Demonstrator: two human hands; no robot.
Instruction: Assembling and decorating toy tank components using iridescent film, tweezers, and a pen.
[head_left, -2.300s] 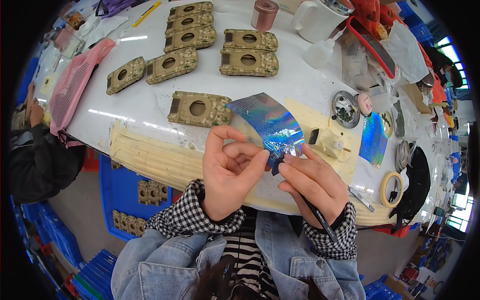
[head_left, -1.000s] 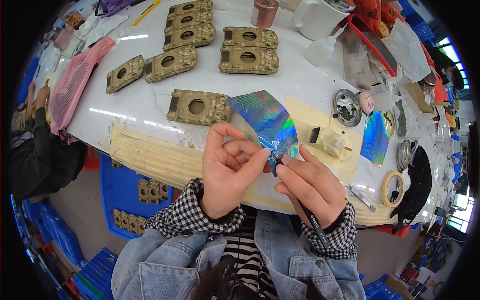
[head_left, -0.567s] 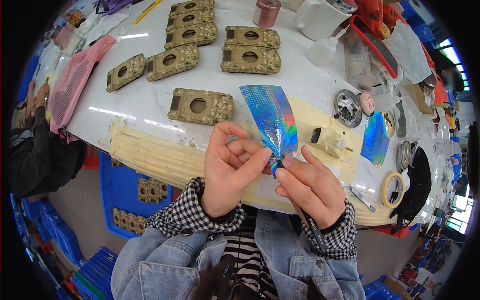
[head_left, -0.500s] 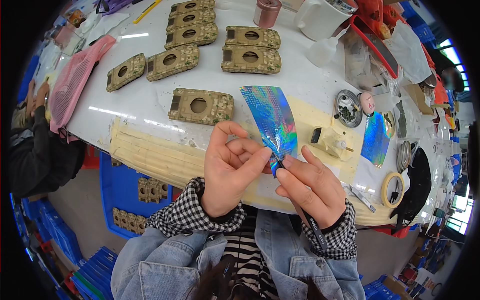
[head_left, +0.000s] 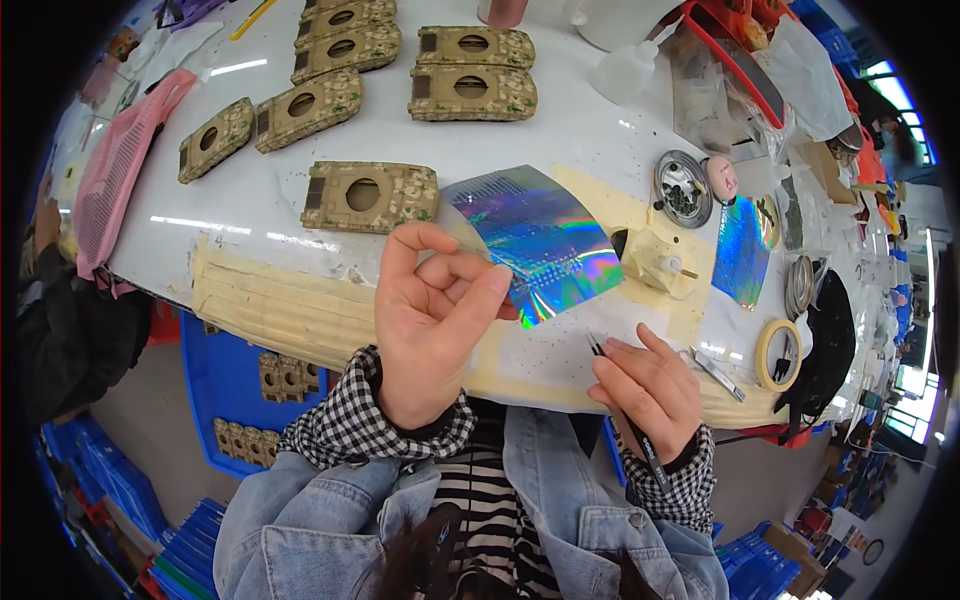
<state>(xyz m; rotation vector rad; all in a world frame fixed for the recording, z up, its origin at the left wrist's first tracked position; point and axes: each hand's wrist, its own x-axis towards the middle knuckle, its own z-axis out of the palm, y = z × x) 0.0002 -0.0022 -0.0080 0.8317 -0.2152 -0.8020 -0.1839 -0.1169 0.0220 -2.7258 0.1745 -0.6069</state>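
The hands have just parted: the left hand [head_left: 432, 322] now alone pinches the shiny foil sheet [head_left: 540, 240] by its near edge, lifted just right of the nearest camouflage shell [head_left: 370, 196]. The right hand [head_left: 648, 385] has drawn back toward the body, closed around black tweezers [head_left: 625, 420], so the picking at the sheet looks paused.

Camouflage tank hulls: one [head_left: 371, 195] near table edge, two [head_left: 471, 70] side by side farther back, more [head_left: 308, 107] up left. Pink mesh basket [head_left: 118, 175] at far left rim. Round metal dish [head_left: 683, 188] of small parts, pink knob just beside. Tape roll [head_left: 778, 353] at right. Blue crates [head_left: 235, 385] under the white table [head_left: 250, 205].
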